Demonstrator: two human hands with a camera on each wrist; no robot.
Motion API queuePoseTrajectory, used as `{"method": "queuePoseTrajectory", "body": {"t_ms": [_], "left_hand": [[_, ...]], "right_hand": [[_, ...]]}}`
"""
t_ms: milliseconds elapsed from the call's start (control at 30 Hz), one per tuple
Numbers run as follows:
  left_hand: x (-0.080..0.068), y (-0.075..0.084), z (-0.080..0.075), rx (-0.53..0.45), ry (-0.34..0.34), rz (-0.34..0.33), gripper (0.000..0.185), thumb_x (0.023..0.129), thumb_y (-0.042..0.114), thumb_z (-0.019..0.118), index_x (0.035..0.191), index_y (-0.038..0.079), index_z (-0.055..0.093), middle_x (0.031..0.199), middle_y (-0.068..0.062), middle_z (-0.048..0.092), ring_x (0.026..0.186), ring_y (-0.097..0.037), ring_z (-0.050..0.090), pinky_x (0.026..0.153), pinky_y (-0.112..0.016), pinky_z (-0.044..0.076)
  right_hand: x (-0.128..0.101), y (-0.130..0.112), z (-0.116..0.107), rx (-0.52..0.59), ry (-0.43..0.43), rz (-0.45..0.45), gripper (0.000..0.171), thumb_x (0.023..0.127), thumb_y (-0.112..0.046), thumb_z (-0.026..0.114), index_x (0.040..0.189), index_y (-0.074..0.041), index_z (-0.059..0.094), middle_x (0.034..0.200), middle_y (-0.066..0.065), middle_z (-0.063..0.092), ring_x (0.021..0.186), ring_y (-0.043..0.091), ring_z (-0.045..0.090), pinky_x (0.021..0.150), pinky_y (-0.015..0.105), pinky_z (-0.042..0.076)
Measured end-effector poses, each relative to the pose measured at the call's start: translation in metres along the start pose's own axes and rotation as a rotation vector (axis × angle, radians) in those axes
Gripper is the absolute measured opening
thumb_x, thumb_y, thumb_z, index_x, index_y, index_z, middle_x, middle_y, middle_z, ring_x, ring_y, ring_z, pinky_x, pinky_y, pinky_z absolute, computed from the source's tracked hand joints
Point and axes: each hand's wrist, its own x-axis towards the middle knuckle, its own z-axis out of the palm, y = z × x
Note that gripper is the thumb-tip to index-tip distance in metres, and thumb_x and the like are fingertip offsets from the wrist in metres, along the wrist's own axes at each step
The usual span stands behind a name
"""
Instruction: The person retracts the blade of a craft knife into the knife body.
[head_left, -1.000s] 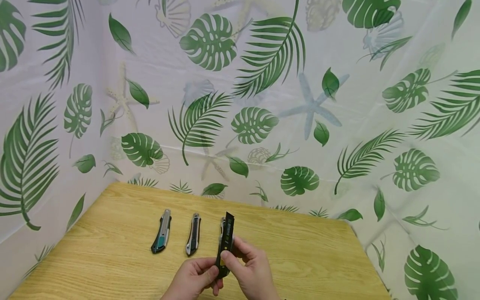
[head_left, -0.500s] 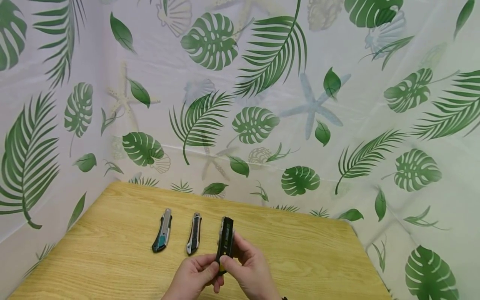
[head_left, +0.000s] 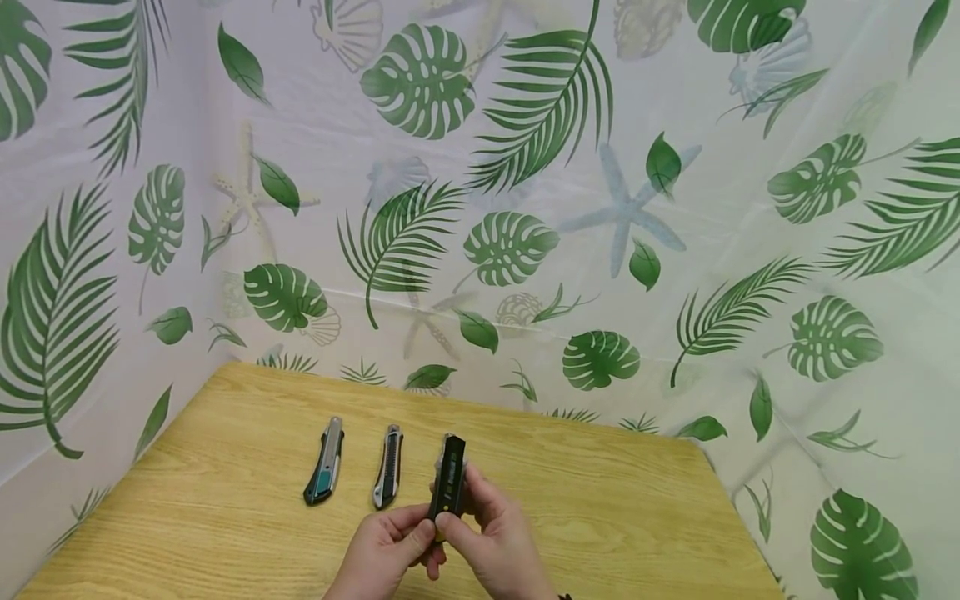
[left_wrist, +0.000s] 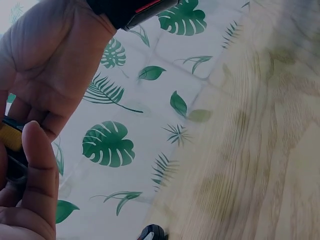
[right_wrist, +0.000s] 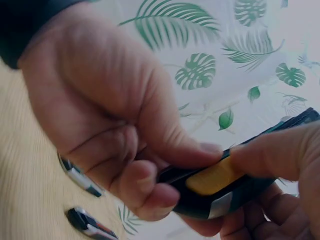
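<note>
Both hands hold a black utility knife (head_left: 448,477) with a yellow slider (right_wrist: 214,179) upright over the near edge of the wooden table (head_left: 600,500). My left hand (head_left: 416,536) grips its lower end, thumb along the side. My right hand (head_left: 453,518) pinches the body, and its thumb (right_wrist: 272,152) presses by the slider. No blade shows past the knife's top end. In the left wrist view only a bit of the knife (left_wrist: 11,145) shows beside the left thumb (left_wrist: 36,172).
Two more utility knives lie side by side on the table to the left of the hands: a grey one with a teal patch (head_left: 323,472) and a silver-black one (head_left: 387,477). Leaf-printed sheets (head_left: 525,208) wall in the back and both sides.
The blade tip that stuck out of the knife's top one second ago has slid back inside. The knife sits slightly lower in the hands.
</note>
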Motion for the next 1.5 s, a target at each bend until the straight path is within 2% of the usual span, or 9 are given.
{"method": "queuePoseTrajectory", "body": {"t_ms": [233,333,467,600,733,867,1000,1200,1500], "left_hand": [[0.002,-0.002,0.001,0.017,0.066,0.011,0.052,0.103,0.030,0.073,0.140,-0.006,0.066,0.101,0.003,0.082,0.084,-0.010,0.075,0.086,-0.031,0.064],[0.002,-0.002,0.002,0.048,0.112,0.026,0.053,0.103,0.030,0.073,0.141,-0.006,0.065,0.107,-0.001,0.083,0.086,-0.011,0.076,0.087,-0.031,0.063],[0.001,-0.003,0.005,0.081,0.174,0.048,0.052,0.102,0.027,0.075,0.142,-0.005,0.065,0.120,-0.009,0.081,0.094,-0.011,0.078,0.089,-0.030,0.063],[0.000,-0.003,0.009,0.089,0.235,0.068,0.047,0.099,0.023,0.078,0.138,-0.003,0.069,0.127,-0.012,0.078,0.100,-0.012,0.078,0.091,-0.032,0.064],[0.000,-0.001,0.011,0.076,0.301,0.079,0.041,0.095,0.017,0.082,0.131,0.000,0.073,0.121,-0.009,0.079,0.098,-0.014,0.078,0.089,-0.034,0.065],[0.000,-0.001,0.011,0.033,0.342,0.080,0.040,0.091,0.012,0.085,0.128,0.001,0.075,0.120,-0.006,0.080,0.097,-0.014,0.078,0.087,-0.031,0.065],[0.000,-0.001,0.012,0.011,0.347,0.074,0.042,0.088,0.013,0.088,0.127,0.002,0.076,0.122,-0.004,0.079,0.098,-0.013,0.076,0.086,-0.029,0.065],[-0.002,-0.003,0.015,0.030,0.323,0.073,0.044,0.089,0.018,0.089,0.128,0.003,0.075,0.112,-0.002,0.079,0.093,-0.015,0.077,0.086,-0.030,0.064],[-0.005,-0.004,0.021,0.209,0.244,0.080,0.038,0.099,0.030,0.079,0.124,0.001,0.075,0.116,-0.011,0.078,0.091,-0.018,0.076,0.079,-0.028,0.063]], "right_hand": [[-0.001,0.000,0.007,-0.078,0.046,-0.051,0.063,0.101,-0.020,0.077,0.158,-0.015,0.053,0.116,0.010,0.078,0.098,0.012,0.070,0.096,0.025,0.054],[-0.002,-0.001,0.010,-0.095,0.071,-0.085,0.061,0.100,-0.019,0.078,0.157,-0.022,0.056,0.121,0.007,0.077,0.098,0.011,0.070,0.095,0.026,0.055],[-0.002,0.000,0.012,-0.129,0.115,-0.133,0.056,0.097,-0.017,0.080,0.149,-0.029,0.063,0.144,0.000,0.068,0.118,0.011,0.068,0.098,0.026,0.055],[-0.001,0.001,0.015,-0.145,0.155,-0.148,0.052,0.095,-0.017,0.083,0.142,-0.034,0.069,0.140,-0.004,0.066,0.134,0.015,0.062,0.104,0.025,0.052],[-0.001,0.002,0.018,-0.125,0.189,-0.144,0.062,0.093,-0.015,0.084,0.150,-0.028,0.064,0.117,0.000,0.064,0.125,0.012,0.063,0.105,0.026,0.053],[-0.001,0.000,0.022,-0.081,0.245,-0.105,0.059,0.092,-0.012,0.085,0.147,-0.014,0.064,0.118,0.005,0.069,0.112,0.008,0.066,0.101,0.024,0.057],[0.000,-0.001,0.027,-0.026,0.312,-0.051,0.046,0.091,-0.011,0.086,0.133,-0.010,0.067,0.122,0.008,0.072,0.111,0.009,0.072,0.099,0.022,0.059],[-0.002,-0.003,0.025,-0.007,0.374,-0.071,0.039,0.090,-0.007,0.087,0.125,-0.004,0.071,0.117,0.011,0.074,0.108,0.012,0.074,0.094,0.023,0.062],[0.002,-0.006,-0.011,-0.016,0.457,-0.028,0.038,0.091,-0.011,0.086,0.127,-0.006,0.073,0.112,0.013,0.074,0.100,0.013,0.072,0.084,0.024,0.063]]}}
